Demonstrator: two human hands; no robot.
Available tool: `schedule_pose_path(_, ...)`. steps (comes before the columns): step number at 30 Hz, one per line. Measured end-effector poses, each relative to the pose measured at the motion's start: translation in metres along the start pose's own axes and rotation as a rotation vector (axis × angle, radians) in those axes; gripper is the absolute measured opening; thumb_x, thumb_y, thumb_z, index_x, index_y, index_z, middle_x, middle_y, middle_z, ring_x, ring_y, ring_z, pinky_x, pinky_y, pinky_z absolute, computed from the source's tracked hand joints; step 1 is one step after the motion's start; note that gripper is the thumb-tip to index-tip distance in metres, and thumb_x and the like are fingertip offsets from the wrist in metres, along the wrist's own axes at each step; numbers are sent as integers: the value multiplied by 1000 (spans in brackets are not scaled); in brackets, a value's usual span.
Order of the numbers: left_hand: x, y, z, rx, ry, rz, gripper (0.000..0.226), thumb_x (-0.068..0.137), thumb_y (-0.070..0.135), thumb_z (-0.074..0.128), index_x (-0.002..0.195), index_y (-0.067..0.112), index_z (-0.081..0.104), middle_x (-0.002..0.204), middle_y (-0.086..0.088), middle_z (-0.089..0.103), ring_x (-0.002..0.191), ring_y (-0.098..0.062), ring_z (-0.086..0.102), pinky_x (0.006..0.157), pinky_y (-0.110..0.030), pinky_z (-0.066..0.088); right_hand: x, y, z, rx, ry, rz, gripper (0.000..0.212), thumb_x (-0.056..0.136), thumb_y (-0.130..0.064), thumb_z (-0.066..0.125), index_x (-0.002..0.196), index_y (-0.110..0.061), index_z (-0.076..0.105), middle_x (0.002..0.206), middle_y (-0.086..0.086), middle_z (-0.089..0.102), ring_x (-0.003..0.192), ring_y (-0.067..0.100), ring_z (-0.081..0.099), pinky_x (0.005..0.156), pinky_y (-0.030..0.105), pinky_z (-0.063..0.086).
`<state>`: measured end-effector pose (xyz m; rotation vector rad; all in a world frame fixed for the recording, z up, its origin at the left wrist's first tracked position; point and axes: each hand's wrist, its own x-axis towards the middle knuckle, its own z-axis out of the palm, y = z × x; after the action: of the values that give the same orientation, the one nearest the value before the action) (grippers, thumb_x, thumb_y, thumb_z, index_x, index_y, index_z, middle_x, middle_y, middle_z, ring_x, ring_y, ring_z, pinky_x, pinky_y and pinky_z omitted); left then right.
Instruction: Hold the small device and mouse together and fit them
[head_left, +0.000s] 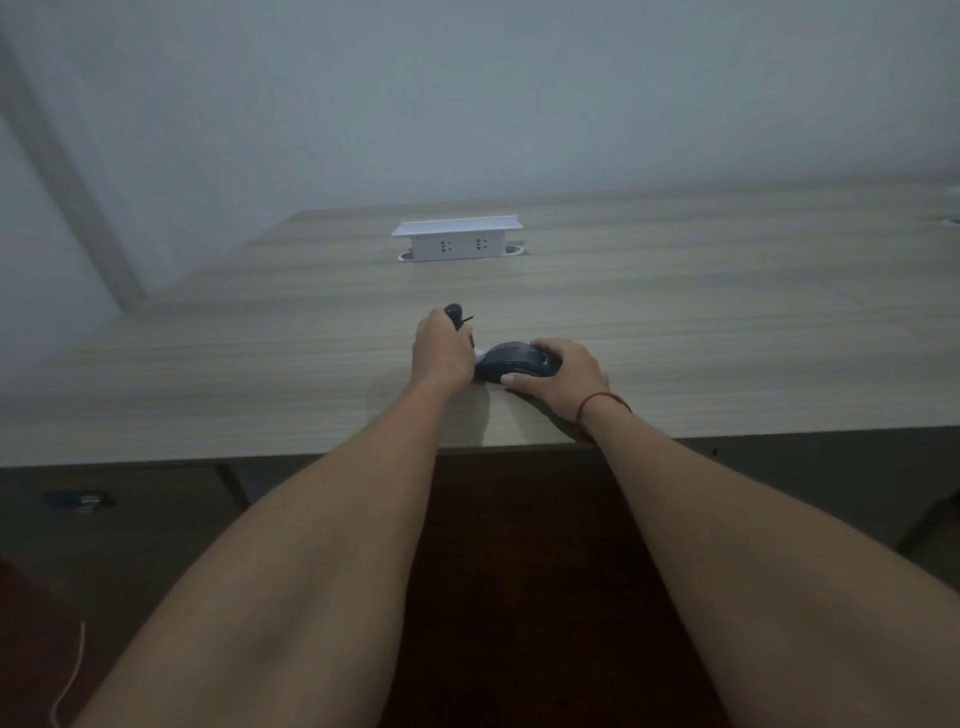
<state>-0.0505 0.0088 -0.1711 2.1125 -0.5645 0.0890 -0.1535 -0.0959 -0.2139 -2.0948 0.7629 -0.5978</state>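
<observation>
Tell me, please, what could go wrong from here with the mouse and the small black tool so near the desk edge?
The dark mouse lies close to the front edge of the desk, held only by the right hand; a slip might push it off. The left hand grips a small black tool right beside the mouse, so a jerk might scratch it. A small white piece between them could get lost.

A: What room is this?
B: A dim room with a plain pale wall (519, 93) behind a wood-grain desk (727, 291); a white pop-up socket box (457, 240) sits near its far edge.
A: And below?
B: Dark floor (519, 545), shadowed
</observation>
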Motion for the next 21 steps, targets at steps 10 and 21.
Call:
schedule_pose_path(10,-6,-5,-11,-140,44,76,34,96,26,51,115,-1,55,116,-19,60,108,-32,58,94,-42,49,3,-3,-7,-66,-124,-8,75,72,-52,73,138,-30,44,135,1,55,128,28,46,110,50,37)
schedule_pose_path(21,-11,-15,-5,-141,17,77,28,94,24,55,112,3,56,113,-15,61,101,-25,58,86,-34,48,8,-6,-10,-145,-133,48,83,73,-67,63,142,-28,38,145,11,37,133,32,37,110,51,36)
